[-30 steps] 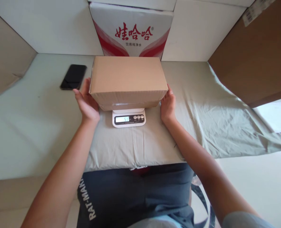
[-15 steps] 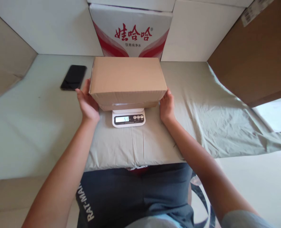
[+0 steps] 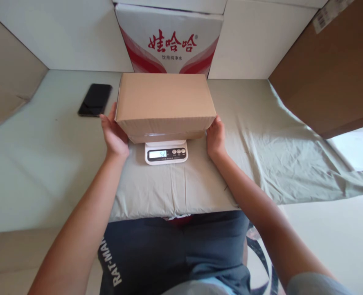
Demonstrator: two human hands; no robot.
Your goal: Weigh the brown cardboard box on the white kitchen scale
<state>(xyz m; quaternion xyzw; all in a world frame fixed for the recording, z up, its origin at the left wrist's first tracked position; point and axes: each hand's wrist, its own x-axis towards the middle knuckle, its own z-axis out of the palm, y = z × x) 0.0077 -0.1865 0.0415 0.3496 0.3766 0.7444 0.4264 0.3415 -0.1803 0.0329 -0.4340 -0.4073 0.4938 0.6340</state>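
A brown cardboard box (image 3: 165, 97) rests on a white digital kitchen scale (image 3: 166, 159), hiding most of its platform. The lit display reads what looks like 52, with round buttons to its right. My left hand (image 3: 116, 137) grips the box's left side, thumb up and the other fingers partly hidden. On the opposite side my right hand (image 3: 216, 137) is closed around the lower right corner, with some fingertips out of sight behind the cardboard.
A black smartphone (image 3: 95, 100) lies left of the box on the pale green cloth (image 3: 61, 164). Behind stands a white and red carton (image 3: 172, 24) with Chinese lettering, between white panels. Large brown cardboard boxes flank the table, one at the right (image 3: 331, 82).
The scale's reading has gone from about 51 to about 52. My hands and the box are practically where they were.
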